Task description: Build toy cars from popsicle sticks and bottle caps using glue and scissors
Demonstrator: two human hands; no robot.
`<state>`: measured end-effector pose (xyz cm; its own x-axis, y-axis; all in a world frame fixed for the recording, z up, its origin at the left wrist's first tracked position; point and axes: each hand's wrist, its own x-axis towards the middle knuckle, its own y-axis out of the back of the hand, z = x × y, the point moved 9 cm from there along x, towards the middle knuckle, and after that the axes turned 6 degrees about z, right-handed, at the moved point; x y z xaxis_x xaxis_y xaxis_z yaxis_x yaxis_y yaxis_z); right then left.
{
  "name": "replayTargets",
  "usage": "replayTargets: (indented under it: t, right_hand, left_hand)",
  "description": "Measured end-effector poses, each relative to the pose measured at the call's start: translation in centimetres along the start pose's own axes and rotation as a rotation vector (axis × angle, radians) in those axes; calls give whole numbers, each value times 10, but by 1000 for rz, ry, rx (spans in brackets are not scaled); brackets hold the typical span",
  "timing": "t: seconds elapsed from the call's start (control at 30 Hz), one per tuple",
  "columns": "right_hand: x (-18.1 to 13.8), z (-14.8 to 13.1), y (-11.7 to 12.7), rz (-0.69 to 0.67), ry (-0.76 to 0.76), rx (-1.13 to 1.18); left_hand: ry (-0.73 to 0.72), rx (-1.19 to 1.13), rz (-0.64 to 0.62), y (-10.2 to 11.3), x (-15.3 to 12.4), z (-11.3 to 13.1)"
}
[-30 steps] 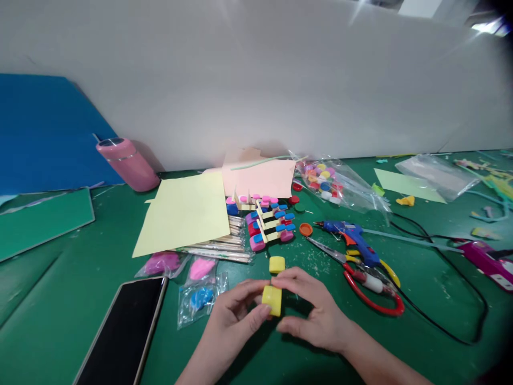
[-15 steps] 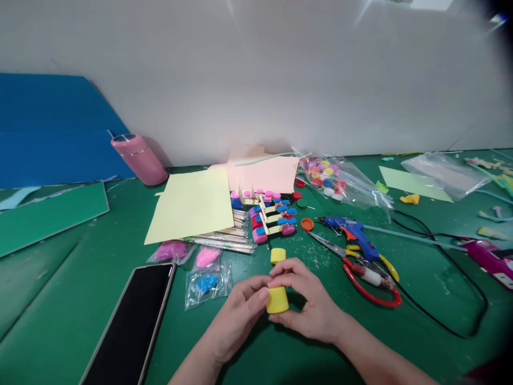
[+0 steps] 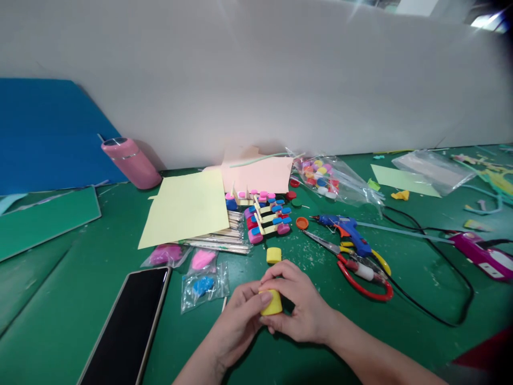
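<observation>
Between my two hands is a yellow bottle cap [image 3: 274, 303], its rounded side facing me. My left hand [image 3: 243, 313] is closed, with its thumb pressed on the cap. The fingers of my right hand [image 3: 298, 302] wrap round the cap's top and bottom. Just beyond my fingertips a second yellow cap [image 3: 274, 255] stands on the green table. Behind it sit several small assemblies [image 3: 267, 219] of coloured caps, pale sticks and blue pieces. What lies inside the held cap is hidden from view.
A blue glue gun [image 3: 348, 231] and red-handled scissors [image 3: 366, 289] lie at right, beside an orange cap [image 3: 302, 223]. On the left are a phone [image 3: 126, 326], yellow paper [image 3: 186, 208], clay bags [image 3: 204, 286] and a pink bottle [image 3: 132, 163]. Behind lies a bag of caps [image 3: 323, 176].
My left thumb has moved further over the yellow cap, and my fingers have closed more tightly round it. The whole view has shifted slightly.
</observation>
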<state>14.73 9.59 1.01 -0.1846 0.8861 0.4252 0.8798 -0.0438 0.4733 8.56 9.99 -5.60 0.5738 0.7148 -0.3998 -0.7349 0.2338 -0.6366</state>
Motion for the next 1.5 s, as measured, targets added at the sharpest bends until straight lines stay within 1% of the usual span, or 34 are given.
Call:
replayTargets:
  t: [0.33,0.53,0.73,0.97,1.07,1.17,1.3,1.4,1.5]
  right_hand:
    - [0,-4,2,14,28,-8]
    - [1,-4,6,42,32,34]
    - [0,-5,9,61,39,47]
    - [1,-1,5,23,1,59]
    - [1,0,3,5,-8,37]
    - [1,-2,4,31,9,6]
    - [0,-4,5,71,36,-6]
    - [0,-3,3,74,42,-9]
    - [0,-2,0,56,31,-19]
  left_hand:
    - [22,-20,-18,-3,-1,-2]
    - [34,-77,88,6,-4,-2]
    - [42,-65,59,3,-4,-4]
    - [18,-27,49,2,-3,-1]
    - [-12,30,39,1,-2,1]
    - [-39,105,24,-1,-2,1]
    - [-43,66,9,-4,-3,1]
    - [-31,66,-20,-8,-5,1]
    - [-31,73,-11,-7,-4,3]
